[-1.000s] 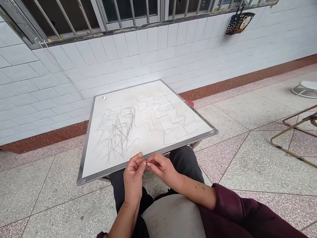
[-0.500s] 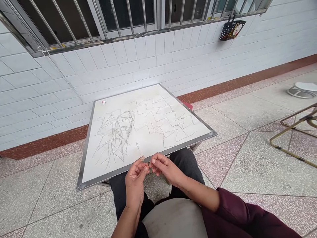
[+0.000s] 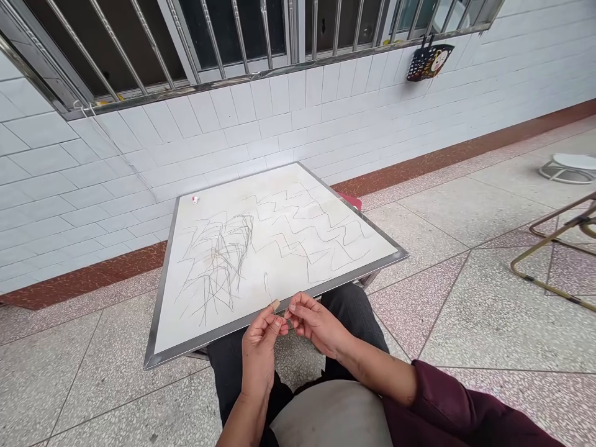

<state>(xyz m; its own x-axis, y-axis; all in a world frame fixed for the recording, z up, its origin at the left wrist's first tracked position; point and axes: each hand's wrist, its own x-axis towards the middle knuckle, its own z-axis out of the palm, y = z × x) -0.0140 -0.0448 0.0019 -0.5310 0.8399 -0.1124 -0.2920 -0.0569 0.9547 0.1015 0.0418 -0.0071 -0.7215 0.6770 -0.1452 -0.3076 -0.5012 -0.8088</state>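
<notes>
The left hand (image 3: 261, 338) and right hand (image 3: 313, 320) pinch a thin strand (image 3: 266, 284) in narrow grips — its far end over the counter (image 3: 223, 200). Fine fingertip work seems in hand — calling for light, steady pressure.

Thin dark strands (image 3: 217, 243) and a small red-and-white object (image 3: 195, 200) lie on a white table (image 3: 181, 335)

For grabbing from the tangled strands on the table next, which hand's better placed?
Left, probably: the left hand is nearer the tangled strands; the right hand sits farther across. Left does seem to pinch a thin strand, though.
</notes>
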